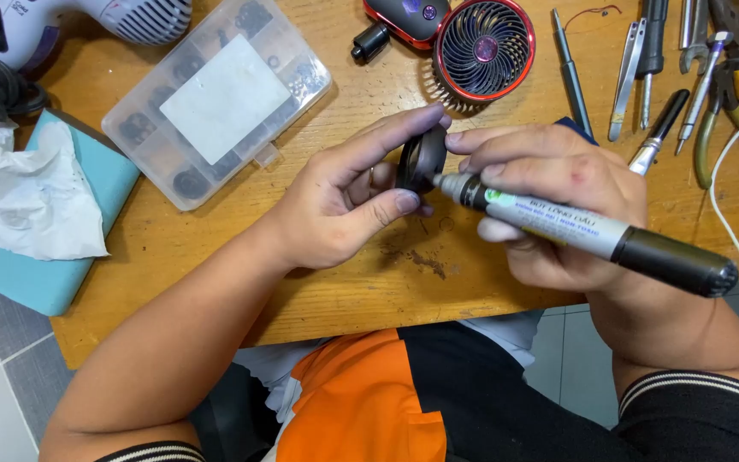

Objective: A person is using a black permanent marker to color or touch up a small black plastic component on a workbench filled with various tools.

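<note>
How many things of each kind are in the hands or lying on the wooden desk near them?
Black round disc-shaped part, in the left hand: 1
Grey marker pen with black cap, in the right hand: 1
Red and black handheld fan: 1
Clear plastic compartment box: 1
Crumpled white tissue: 1
Total: 5

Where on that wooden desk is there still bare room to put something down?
Bare wood lies along the near edge of the desk, between the teal pad and the left hand, and between the parts box and fan. The tools crowd the far right.
</note>
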